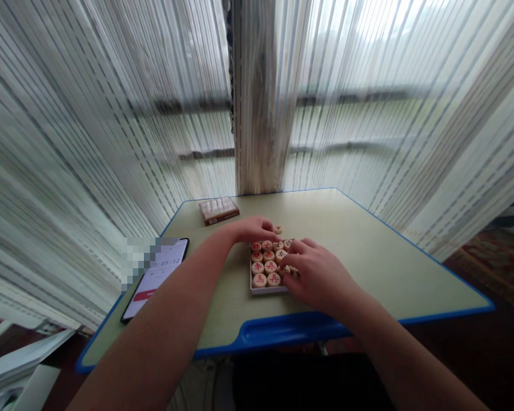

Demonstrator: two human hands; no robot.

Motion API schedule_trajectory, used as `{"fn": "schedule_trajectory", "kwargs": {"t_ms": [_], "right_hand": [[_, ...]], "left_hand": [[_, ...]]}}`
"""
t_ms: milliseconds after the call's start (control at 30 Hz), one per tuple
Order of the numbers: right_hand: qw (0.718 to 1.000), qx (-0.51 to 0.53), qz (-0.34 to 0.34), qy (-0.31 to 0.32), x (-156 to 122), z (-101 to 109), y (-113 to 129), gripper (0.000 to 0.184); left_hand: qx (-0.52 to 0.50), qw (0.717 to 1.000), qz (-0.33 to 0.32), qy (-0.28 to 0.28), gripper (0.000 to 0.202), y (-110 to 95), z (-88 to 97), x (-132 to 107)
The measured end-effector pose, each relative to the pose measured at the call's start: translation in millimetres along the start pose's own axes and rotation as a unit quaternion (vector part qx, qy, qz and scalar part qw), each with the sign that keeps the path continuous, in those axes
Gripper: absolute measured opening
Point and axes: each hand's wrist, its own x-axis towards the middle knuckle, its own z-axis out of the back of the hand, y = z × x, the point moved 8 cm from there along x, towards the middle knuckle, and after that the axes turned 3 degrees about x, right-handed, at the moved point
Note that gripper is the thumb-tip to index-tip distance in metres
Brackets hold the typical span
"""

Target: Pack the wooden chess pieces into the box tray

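A shallow white box (269,290) on the table holds round wooden Chinese chess pieces (257,268) in rows, with red characters on the left and dark ones farther right. My left hand (257,229) reaches to the far side of the box, its fingers closed at a single Chinese chess piece (277,229) just beyond the rim. Over the right part of the box lies my right hand (314,274), fingers bent down and closed on a dark-marked piece (285,269). This hand hides the box's right side and several pieces.
A phone (160,274) showing a timer lies at the table's left edge, partly behind my left forearm. A flat brown box (219,210) rests at the back left. The pale table (389,262) has a blue rim and a front groove (291,328). Striped curtains hang behind.
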Motion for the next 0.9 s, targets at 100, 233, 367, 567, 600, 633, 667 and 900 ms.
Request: {"fn": "schedule_trajectory", "kwargs": {"t_ms": [100, 233, 367, 567, 600, 633, 667, 900], "right_hand": [[1.0, -0.001, -0.014, 0.006, 0.2, 0.5, -5.1, 0.022], [1.0, -0.001, -0.028, 0.013, 1.3, 0.0, -5.9, 0.023], [0.999, 0.008, -0.052, 0.012, 2.5, -3.2, -10.0, 0.023], [0.997, 0.027, -0.066, 0.01, 3.7, -8.2, -15.1, 0.02], [0.997, 0.027, -0.069, 0.008, 3.7, -8.2, -15.3, 0.019], [0.997, 0.026, -0.072, 0.005, 3.8, -8.0, -15.1, 0.018], [0.997, 0.025, -0.074, 0.002, 3.8, -7.6, -14.8, 0.017], [0.993, 0.052, -0.105, -0.019, 1.6, 1.4, -23.6, 0.018]], "left_hand": [[-0.003, 1.0, 0.007, 0.003, 0.045, 1.5, -0.5, 0.6], [-0.009, 1.0, 0.02, 0.0, 0.045, 2.6, -0.4, 0.6], [-0.011, 1.0, 0.025, -0.003, 0.042, 0.4, 0.5, -0.8], [-0.005, 1.0, 0.02, 0.0, 0.041, -2.8, 1.3, -1.8], [-0.002, 1.0, 0.018, 0.0, 0.04, -3.3, 1.3, -1.8], [0.0, 1.0, 0.016, 0.0, 0.04, -3.6, 1.4, -1.9], [0.001, 1.0, 0.015, 0.0, 0.04, -3.7, 1.4, -1.9], [-0.002, 1.0, 0.018, 0.001, 0.043, -1.0, 0.9, -1.4]]}}
